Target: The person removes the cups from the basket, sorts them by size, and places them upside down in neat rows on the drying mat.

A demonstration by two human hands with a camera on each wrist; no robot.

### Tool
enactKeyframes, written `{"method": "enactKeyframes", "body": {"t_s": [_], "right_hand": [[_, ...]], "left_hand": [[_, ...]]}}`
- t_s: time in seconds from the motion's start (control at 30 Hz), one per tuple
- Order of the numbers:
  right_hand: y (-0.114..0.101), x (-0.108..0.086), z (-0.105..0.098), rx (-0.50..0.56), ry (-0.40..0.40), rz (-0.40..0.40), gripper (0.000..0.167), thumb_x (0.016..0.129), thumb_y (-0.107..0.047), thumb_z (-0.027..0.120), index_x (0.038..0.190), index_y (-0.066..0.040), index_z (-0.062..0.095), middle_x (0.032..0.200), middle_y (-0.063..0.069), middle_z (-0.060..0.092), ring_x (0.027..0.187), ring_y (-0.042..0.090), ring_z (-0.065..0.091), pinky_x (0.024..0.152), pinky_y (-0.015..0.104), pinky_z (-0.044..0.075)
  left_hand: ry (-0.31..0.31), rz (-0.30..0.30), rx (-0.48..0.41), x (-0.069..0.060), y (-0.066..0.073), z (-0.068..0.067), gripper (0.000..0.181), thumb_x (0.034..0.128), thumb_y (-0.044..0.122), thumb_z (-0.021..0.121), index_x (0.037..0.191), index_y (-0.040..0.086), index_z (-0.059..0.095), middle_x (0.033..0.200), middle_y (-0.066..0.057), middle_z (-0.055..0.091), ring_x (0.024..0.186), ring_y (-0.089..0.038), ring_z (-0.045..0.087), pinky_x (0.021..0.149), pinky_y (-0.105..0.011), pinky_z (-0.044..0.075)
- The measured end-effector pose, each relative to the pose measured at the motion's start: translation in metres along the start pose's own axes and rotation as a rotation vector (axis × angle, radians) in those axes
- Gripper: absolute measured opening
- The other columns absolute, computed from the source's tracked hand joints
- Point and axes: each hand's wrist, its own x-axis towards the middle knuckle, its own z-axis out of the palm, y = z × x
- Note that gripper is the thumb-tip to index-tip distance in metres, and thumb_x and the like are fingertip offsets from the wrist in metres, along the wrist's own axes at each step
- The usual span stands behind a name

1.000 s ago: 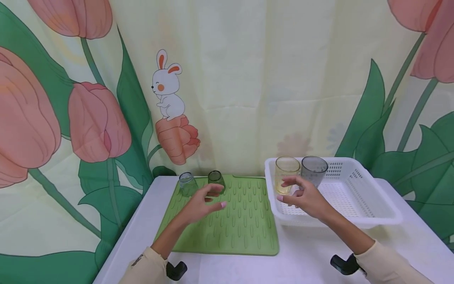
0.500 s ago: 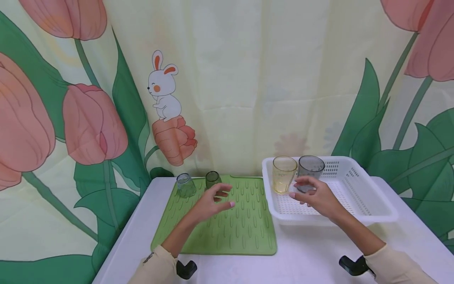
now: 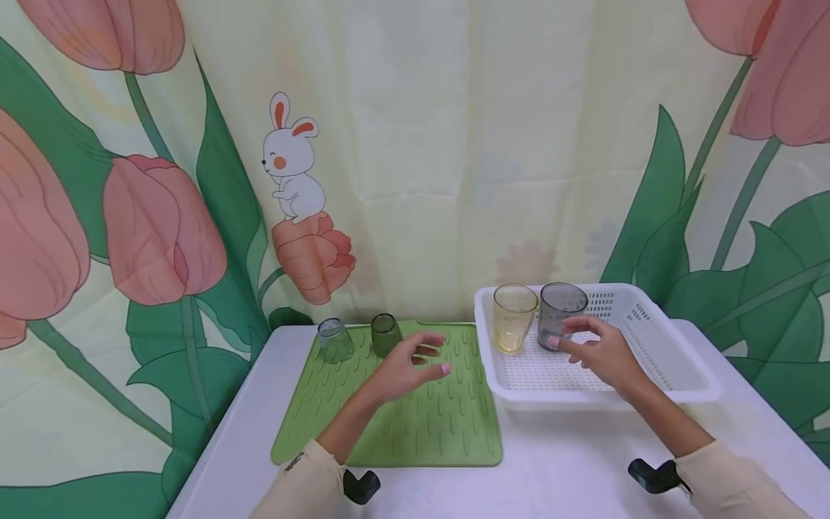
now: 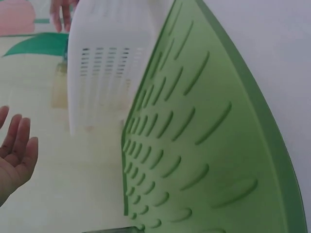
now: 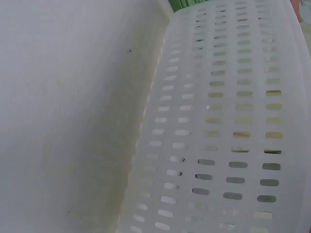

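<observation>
My left hand (image 3: 408, 367) hovers above the green ridged mat (image 3: 447, 425), thumb and fingers apart with nothing between them. The left wrist view shows that hand (image 4: 18, 158) at the left edge, palm partly visible. On the mat's far left stand a bluish clear glass (image 3: 335, 341) and a dark green glass (image 3: 385, 336), narrow ends up. Inside the white basket (image 3: 703, 389) an amber glass (image 3: 514, 321) and a grey glass (image 3: 559, 306) stand rim up. My right hand (image 3: 603, 357) is in front of the grey glass, fingers spread and loosely bent; contact cannot be made out.
The basket's slotted side wall (image 5: 228, 116) fills much of the right wrist view. A white tablecloth (image 3: 551, 468) covers the table. Behind everything hangs a curtain (image 3: 415, 144) printed with tulips and a rabbit. Black wrist cameras (image 3: 359, 486) sit at both cuffs.
My right hand has moved right, from in front of the amber glass to the grey one. My left hand has drifted right over the mat. The glasses keep their places.
</observation>
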Motion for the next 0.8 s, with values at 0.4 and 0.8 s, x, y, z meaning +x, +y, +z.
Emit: {"method": "enactKeyframes", "body": {"t_s": [0.4, 0.8], "right_hand": [[0.012, 0.017, -0.013, -0.063, 0.124, 0.116, 0.081, 0.092, -0.051, 0.068, 0.144, 0.004, 0.040, 0.139, 0.030, 0.048, 0.083, 0.024, 0.072, 0.070, 0.027, 0.059], [0.023, 0.040, -0.021, -0.072, 0.028, 0.180, 0.101, 0.092, -0.051, 0.069, 0.155, 0.007, 0.016, 0.152, 0.037, 0.031, 0.092, 0.032, 0.073, 0.079, 0.041, 0.060]], "left_hand": [[-0.006, 0.044, 0.014, 0.014, 0.009, 0.014, 0.051, 0.0925, 0.032, 0.072, 0.136, 0.010, 0.056, 0.134, -0.008, 0.060, 0.122, -0.031, 0.059, 0.104, -0.054, 0.047], [-0.026, 0.041, -0.027, 0.026, 0.017, 0.027, 0.050, 0.0915, 0.029, 0.073, 0.134, 0.008, 0.056, 0.132, -0.008, 0.060, 0.121, -0.031, 0.059, 0.104, -0.051, 0.047]]}}
